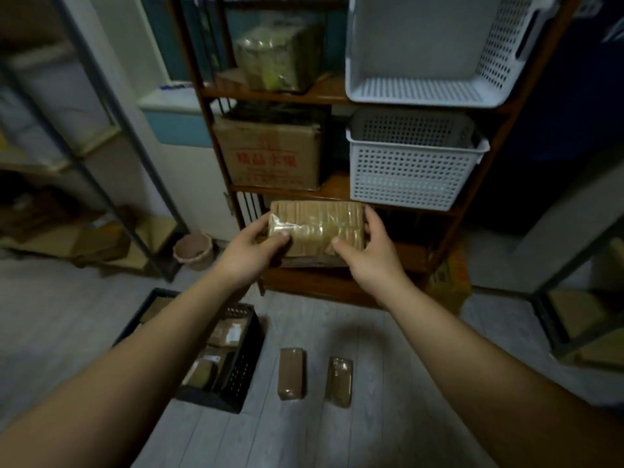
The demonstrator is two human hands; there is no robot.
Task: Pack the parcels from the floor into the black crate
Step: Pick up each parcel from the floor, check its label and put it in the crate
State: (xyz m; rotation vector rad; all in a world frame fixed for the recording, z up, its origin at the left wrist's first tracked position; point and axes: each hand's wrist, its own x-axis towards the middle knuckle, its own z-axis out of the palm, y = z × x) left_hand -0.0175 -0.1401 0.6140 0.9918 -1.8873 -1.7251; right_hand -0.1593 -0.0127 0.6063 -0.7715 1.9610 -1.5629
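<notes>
Dim storeroom with grey plank floor [337,434] and wooden shelving [324,92], a taped brown parcel [317,228] held aloft, long axis left to right, left hand [251,248] and right hand [368,255] clasping its ends, arms outstretched, black crate [236,376] below left, two parcels [292,373] lying lengthwise beside it.

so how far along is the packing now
Partly done. The black crate already holds several brown parcels. One taped parcel is in hand, gripped at its ends by the left hand and right hand, raised in front of the shelf. Two parcels are left on the floor, one nearer the crate and one further right.
</notes>
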